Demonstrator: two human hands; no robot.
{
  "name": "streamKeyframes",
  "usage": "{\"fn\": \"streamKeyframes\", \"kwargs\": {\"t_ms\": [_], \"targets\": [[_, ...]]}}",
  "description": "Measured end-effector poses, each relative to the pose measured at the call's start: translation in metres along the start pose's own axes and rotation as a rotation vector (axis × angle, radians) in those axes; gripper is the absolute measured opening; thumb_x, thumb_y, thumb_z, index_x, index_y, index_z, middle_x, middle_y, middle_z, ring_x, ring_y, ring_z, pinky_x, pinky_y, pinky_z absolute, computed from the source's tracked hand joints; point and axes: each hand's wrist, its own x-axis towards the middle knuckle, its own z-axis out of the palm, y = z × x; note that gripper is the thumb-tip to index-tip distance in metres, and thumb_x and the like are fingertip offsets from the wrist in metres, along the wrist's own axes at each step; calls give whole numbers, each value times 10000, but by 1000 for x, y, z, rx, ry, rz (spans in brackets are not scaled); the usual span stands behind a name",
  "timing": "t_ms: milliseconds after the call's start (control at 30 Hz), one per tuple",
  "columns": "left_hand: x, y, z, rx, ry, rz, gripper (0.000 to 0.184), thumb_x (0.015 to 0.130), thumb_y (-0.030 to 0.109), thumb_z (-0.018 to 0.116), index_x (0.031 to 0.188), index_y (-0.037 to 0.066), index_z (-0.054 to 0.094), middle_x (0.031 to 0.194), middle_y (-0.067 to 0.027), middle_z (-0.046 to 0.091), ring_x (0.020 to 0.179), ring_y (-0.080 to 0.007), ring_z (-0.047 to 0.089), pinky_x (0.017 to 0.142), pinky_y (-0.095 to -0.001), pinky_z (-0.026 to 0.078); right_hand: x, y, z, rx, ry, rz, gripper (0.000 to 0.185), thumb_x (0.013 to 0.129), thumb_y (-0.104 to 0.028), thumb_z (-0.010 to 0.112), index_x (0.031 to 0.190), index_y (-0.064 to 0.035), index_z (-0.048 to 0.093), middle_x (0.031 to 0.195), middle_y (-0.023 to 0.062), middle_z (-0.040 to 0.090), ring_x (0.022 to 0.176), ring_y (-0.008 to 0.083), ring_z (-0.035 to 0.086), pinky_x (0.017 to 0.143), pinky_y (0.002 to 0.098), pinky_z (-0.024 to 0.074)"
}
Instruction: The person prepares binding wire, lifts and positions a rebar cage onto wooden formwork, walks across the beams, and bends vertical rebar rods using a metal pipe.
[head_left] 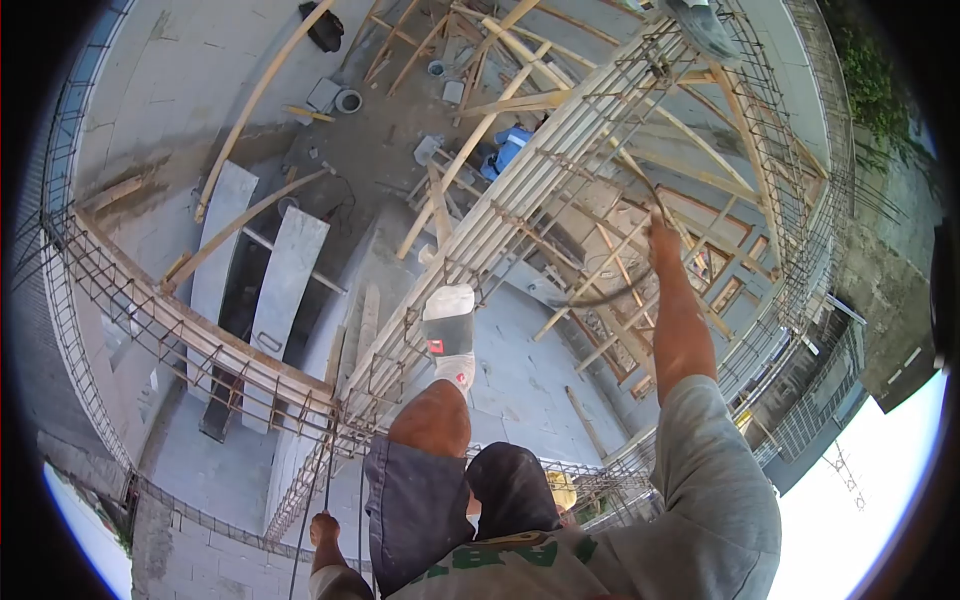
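Stretched out at the right of centre, my right hand [663,240] is closed around a dark curved rod [632,287], which bends down and to the left from it. Low at the left, my left hand [324,530] is closed on a thin dark bar [328,470] that runs upward toward the rebar cage [345,425]. My foot in a white and grey shoe [450,330] stands beside the long pale beams [500,235], which cross the view diagonally with rebar along them.
Far below lies a floor with wooden props [480,130], buckets [348,101] and grey panels [290,300]. A person in blue [510,150] is down there, partly hidden by the beams. Another person's shoe [705,30] shows at the top. Rebar cages line the wall tops.
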Motion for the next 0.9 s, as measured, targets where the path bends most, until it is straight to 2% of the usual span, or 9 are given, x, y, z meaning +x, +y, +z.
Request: {"fn": "streamKeyframes", "kwargs": {"t_ms": [33, 100, 167, 267, 300, 467, 667, 767, 900], "targets": [[-3, 2, -4, -6, -18, 5, 414, 916, 410, 430, 989, 74, 659, 1073, -162, 626, 1011, -326, 594, 841, -435, 475, 22, 40, -13, -9, 69, -24, 652, 785, -600, 566, 778, 47, 653, 643, 114, 578, 534, 202, 508, 481, 332, 397], [4, -1, 5, 0, -17, 7, 417, 919, 409, 422, 1008, 73, 653, 1073, -163, 626, 1010, -325, 594, 838, -433, 477, -37, -16, -53, 29, 38, 324, 470, 819, -555, 560, 677, -108, 536, 507, -29, 390, 417, 117, 345, 409, 273, 286], [12, -5, 13, -22, -19, 19, 454, 921, 405, 413, 977, 22, 651, 1068, -198, 617, 1038, -339, 577, 858, -437, 464, -37, -20, -52, 243, -44, 414, 448, 824, -552, 555, 686, -127, 515, 506, -42, 358, 396, 117, 308, 391, 268, 262], [24, -5, 18, 82, -67, 4, 419, 918, 401, 418, 1027, 64, 642, 1082, -180, 617, 1018, -328, 595, 841, -427, 489, -45, -43, -17, 536, -146, 442, 422, 842, -540, 538, 715, -138, 520, 506, -58, 285, 380, 103, 246, 369, 266, 215], [11, 0, 4, 187, -74, 126, 434, 921, 392, 408, 1032, 39, 634, 1094, -186, 610, 1023, -333, 592, 848, -426, 489, -53, -65, -5, 580, -205, 416, 419, 857, -527, 523, 728, -129, 534, 510, -57, 280, 387, 99, 254, 371, 266, 218], [19, -10, 10, 32, -48, 63, 427, 925, 375, 408, 978, 23, 642, 1056, -186, 624, 993, -333, 604, 801, -419, 509, -25, -120, 71, 490, -109, 317, 428, 904, -447, 485, 805, -45, 594, 533, -11, 430, 395, 111, 322, 370, 282, 277], [23, -8, 20, 34, -57, 114, 418, 928, 366, 413, 940, 24, 654, 1005, -176, 644, 959, -325, 621, 791, -418, 511, -4, -175, 103, 215, -14, 369, 421, 898, -373, 529, 709, -5, 605, 541, 66, 540, 395, 158, 425, 361, 325, 322], [25, -4, 20, 59, -79, 47, 401, 927, 342, 415, 957, 16, 644, 1019, -184, 638, 978, -335, 610, 815, -425, 498, 13, -168, 107, 210, -163, 268, 313, 887, -236, 558, 730, 23, 634, 594, 96, 603, 449, 167, 521, 403, 335, 404], [24, -9, 24, 64, -103, 36, 390, 923, 339, 416, 1001, 20, 625, 1036, -196, 627, 1016, -344, 589, 842, -434, 481, 20, -165, 99, -47, -303, 189, 296, 868, -152, 530, 617, -26, 623, 541, 91, 588, 390, 156, 488, 379, 325, 393]]}}
